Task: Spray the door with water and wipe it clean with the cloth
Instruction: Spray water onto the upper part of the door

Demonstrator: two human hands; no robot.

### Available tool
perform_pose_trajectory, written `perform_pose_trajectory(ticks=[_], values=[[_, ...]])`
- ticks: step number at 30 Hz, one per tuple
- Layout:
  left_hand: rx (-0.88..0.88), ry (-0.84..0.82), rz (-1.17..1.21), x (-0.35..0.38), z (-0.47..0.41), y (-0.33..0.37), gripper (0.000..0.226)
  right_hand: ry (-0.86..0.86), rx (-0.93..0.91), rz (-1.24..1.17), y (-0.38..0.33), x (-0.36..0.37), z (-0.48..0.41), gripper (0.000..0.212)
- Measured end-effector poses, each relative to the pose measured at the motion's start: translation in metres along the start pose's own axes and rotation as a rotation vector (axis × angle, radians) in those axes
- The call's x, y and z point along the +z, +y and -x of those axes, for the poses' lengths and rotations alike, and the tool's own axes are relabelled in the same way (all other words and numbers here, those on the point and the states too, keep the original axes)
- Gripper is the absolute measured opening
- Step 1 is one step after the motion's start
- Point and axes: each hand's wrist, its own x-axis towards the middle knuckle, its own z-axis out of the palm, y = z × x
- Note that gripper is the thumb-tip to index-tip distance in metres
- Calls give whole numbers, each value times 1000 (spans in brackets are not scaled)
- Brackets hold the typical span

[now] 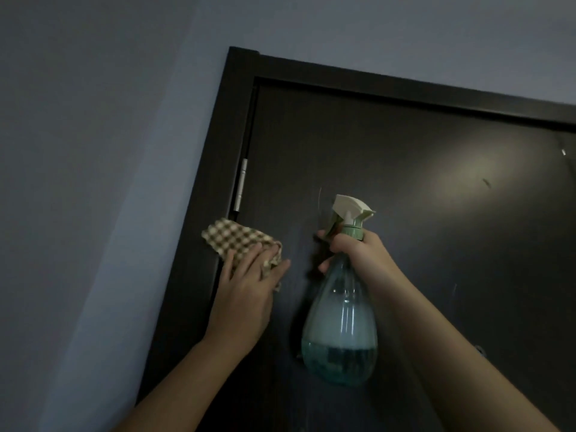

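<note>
step: wiping door (405,188) nr hinge | L hand (249,288) flat, pressing cloth (237,236) | R hand (352,247) grips bottle (339,335) | next: prob respray, wipe rightward

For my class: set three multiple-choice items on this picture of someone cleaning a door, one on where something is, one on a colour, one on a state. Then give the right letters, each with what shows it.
1. Where does the checked cloth lie?
A. on the floor
B. against the door near its hinge edge, just below the hinge
C. draped over the spray bottle

2. What colour is the bottle's collar, below the white spray head?
A. red
B. black
C. pale green

3. How full is the bottle?
A. filled to the neck
B. water only in the bottom part
C. quite empty

Answers:
1 B: the left hand presses the cloth flat on the door by the frame.
2 C: the collar above the right hand is pale green.
3 B: the waterline sits low in the clear body.
</note>
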Motion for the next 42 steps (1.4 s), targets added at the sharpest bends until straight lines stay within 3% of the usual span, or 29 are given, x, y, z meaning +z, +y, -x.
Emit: perform_pose_trajectory(ticks=[6,24,34,42], values=[[48,-26,-50,14,-2,-11,60,56,9,-25,-1,-2,-17,26],[95,-95,-84,-4,-9,-17,54,0,57,18,-24,8,-37,30],[95,-116,-39,-2,-8,-20,57,4,161,116,-34,1,-33,15],[107,29,-15,-2,11,-13,50,-18,236,163,-1,-11,10,25]])
